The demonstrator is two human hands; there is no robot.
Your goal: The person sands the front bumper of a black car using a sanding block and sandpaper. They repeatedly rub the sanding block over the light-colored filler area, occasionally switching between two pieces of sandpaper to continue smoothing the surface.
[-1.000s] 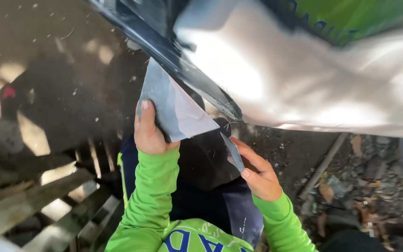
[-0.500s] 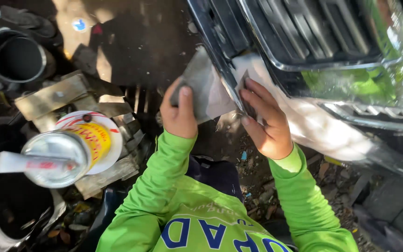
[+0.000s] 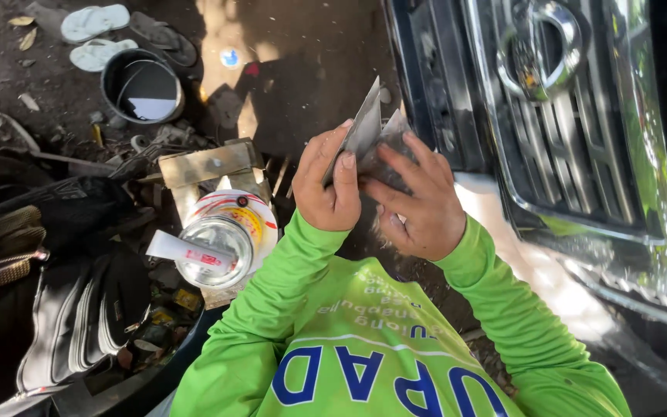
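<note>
My left hand [image 3: 332,185] grips a thin grey metal scraper blade [image 3: 364,123] that stands on edge, pointing up and away from me. My right hand [image 3: 418,201] holds a crumpled grey sheet, probably sandpaper [image 3: 395,147], pressed against the blade's right face. Both hands are in front of my chest, just left of a car's white bumper [image 3: 550,278] and dark chrome-trimmed grille [image 3: 565,139]. My arms are in bright green sleeves.
An open round tin [image 3: 214,251] with a white stick across it sits on a white lid at my left. A wooden block [image 3: 206,164], a dark bucket [image 3: 142,86], sandals [image 3: 98,35] and dark bags [image 3: 79,309] lie on the dirt ground.
Both hands have come off the bumper and drawn back toward my chest. The blade now stands on edge between them, and the view has swung toward the grille.
</note>
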